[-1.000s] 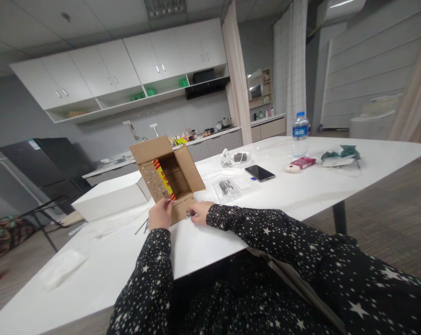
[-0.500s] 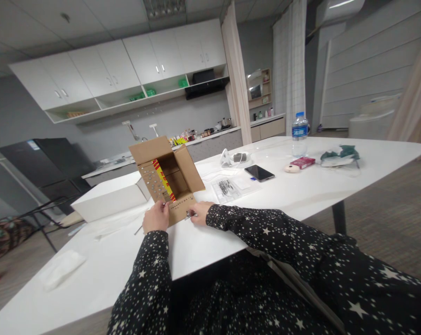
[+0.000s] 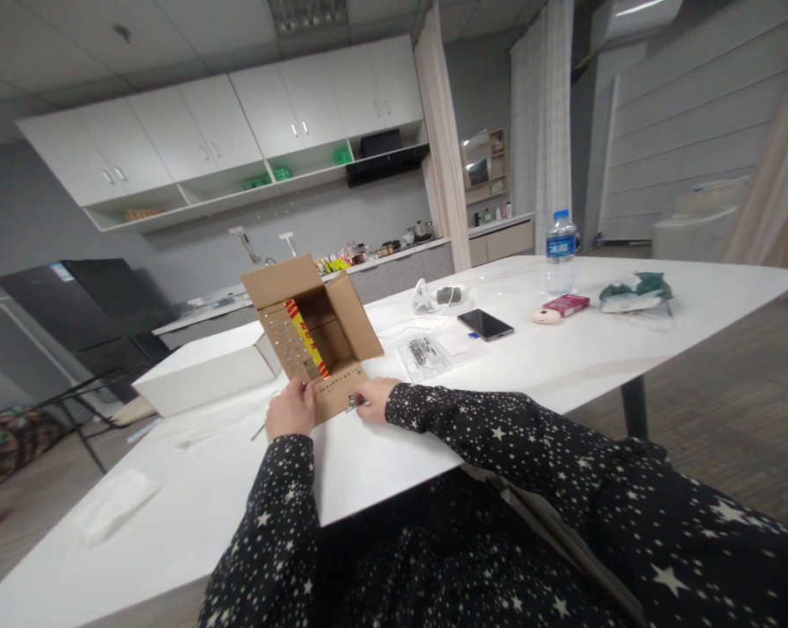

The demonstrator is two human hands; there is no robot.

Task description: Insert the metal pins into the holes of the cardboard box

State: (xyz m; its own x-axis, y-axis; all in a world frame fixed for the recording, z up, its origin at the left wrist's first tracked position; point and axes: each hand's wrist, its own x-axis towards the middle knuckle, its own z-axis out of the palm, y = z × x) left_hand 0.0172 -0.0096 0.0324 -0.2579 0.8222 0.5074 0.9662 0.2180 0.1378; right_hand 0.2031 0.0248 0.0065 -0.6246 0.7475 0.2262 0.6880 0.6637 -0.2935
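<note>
An open brown cardboard box [image 3: 322,336] lies on its side on the white table [image 3: 564,358], its flaps spread and a red and yellow strip along one inner wall. My left hand [image 3: 290,410] rests against the box's lower left flap, fingers curled, pinching something small that I cannot make out. My right hand [image 3: 373,399] lies at the lower right flap, its fingers closed on a small metal piece [image 3: 353,402] at the flap's edge. Thin metal rods [image 3: 261,429] lie on the table left of my left hand.
A white box [image 3: 201,375] stands left of the cardboard box. A clear bag of small parts [image 3: 424,351], a phone [image 3: 486,324], a water bottle [image 3: 561,251], a pink packet [image 3: 567,304] and green cloth [image 3: 635,290] lie further right. White tissue [image 3: 116,501] lies near left.
My left hand has slid down and left from the box's inner edge to the lower flap. My right hand and the box stay put.
</note>
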